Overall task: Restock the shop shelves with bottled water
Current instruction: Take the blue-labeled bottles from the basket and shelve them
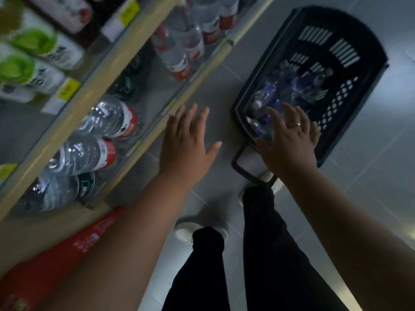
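Observation:
A black plastic basket (350, 86) stands on the grey floor at the right and holds several small water bottles with blue labels (269, 90). My right hand (289, 140), a ring on one finger, hovers with spread fingers over the basket's near end, above the bottles. My left hand (188, 142) is open with straight fingers over the floor, between the basket and the bottom shelf's front edge (139, 151). Large water bottles with red labels (107, 122) lie on that shelf.
A higher shelf (107, 72) carries green-capped bottles (20, 66) and yellow price tags. More red-labelled bottles (179, 52) sit further along the bottom shelf. A red pack (58, 261) lies at the lower left. My legs and white shoes (190, 230) stand on the tiled floor.

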Action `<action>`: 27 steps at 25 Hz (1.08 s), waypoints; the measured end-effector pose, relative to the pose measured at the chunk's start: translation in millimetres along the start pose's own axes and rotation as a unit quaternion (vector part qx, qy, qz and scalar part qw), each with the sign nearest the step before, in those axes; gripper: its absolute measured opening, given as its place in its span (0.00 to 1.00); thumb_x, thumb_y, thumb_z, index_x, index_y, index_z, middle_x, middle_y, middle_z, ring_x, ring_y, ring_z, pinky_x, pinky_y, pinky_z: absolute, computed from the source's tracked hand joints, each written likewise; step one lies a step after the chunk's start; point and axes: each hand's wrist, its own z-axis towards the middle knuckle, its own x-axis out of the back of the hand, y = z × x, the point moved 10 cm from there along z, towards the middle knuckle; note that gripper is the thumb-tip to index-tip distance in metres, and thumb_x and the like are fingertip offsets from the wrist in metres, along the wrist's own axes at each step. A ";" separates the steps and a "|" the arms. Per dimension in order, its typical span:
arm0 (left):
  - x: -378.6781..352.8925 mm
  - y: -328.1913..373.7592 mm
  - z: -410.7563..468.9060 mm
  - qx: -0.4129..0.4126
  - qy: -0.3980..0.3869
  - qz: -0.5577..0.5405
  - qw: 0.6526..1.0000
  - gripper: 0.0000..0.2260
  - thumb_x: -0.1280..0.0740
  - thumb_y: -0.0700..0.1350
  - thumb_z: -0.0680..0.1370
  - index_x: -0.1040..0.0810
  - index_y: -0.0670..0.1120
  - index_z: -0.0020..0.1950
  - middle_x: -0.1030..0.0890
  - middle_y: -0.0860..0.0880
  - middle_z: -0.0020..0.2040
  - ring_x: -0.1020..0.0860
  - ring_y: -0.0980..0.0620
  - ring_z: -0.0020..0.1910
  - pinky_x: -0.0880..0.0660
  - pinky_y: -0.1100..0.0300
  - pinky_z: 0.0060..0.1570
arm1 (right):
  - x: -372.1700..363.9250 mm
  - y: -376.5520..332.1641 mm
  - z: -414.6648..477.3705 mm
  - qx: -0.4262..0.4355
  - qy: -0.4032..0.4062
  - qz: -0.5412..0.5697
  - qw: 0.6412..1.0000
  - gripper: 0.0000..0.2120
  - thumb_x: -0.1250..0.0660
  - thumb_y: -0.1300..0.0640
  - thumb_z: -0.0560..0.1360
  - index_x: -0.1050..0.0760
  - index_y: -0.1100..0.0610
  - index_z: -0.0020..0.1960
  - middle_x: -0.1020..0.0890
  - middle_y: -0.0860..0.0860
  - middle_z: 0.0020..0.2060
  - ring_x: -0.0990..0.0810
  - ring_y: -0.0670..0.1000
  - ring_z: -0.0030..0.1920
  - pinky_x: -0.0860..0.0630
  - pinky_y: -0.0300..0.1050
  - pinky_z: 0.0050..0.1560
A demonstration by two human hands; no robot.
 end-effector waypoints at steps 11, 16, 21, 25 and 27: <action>-75.3 150.7 148.1 -0.022 -0.152 -0.007 0.988 0.33 0.36 0.55 0.79 0.45 0.44 0.79 0.43 0.42 0.79 0.50 0.43 0.79 0.51 0.51 0.76 | 24.3 155.5 76.8 -0.110 -0.043 0.076 0.990 0.33 0.36 0.44 0.76 0.46 0.46 0.77 0.45 0.53 0.77 0.51 0.56 0.77 0.53 0.60 0.76; -131.9 157.4 191.0 -0.033 -0.216 0.024 0.976 0.33 0.37 0.55 0.80 0.47 0.46 0.79 0.45 0.44 0.79 0.52 0.46 0.79 0.51 0.52 0.76 | -10.9 179.3 125.3 -0.136 -0.061 0.110 0.983 0.34 0.37 0.44 0.77 0.48 0.46 0.78 0.45 0.53 0.78 0.51 0.56 0.78 0.53 0.59 0.76; -198.2 148.2 242.5 -0.036 -0.264 0.022 0.964 0.32 0.37 0.53 0.80 0.48 0.46 0.79 0.46 0.44 0.80 0.52 0.45 0.79 0.51 0.52 0.77 | -63.9 201.7 170.5 -0.168 -0.070 0.124 0.975 0.35 0.36 0.43 0.77 0.49 0.46 0.78 0.44 0.54 0.77 0.48 0.57 0.77 0.50 0.60 0.76; -253.5 134.3 270.8 -0.036 -0.289 0.009 0.957 0.32 0.36 0.51 0.80 0.47 0.46 0.79 0.45 0.44 0.79 0.49 0.45 0.78 0.48 0.52 0.77 | -112.6 221.2 210.1 -0.223 -0.045 0.128 0.965 0.36 0.38 0.40 0.76 0.48 0.48 0.78 0.40 0.56 0.75 0.41 0.59 0.74 0.42 0.60 0.72; -269.6 123.9 276.7 -0.032 -0.295 0.004 0.955 0.32 0.35 0.50 0.80 0.46 0.46 0.79 0.45 0.44 0.79 0.49 0.45 0.78 0.48 0.52 0.76 | -133.2 228.4 229.3 -0.245 -0.025 0.143 0.959 0.36 0.37 0.40 0.76 0.47 0.50 0.77 0.37 0.57 0.73 0.36 0.60 0.71 0.36 0.59 0.68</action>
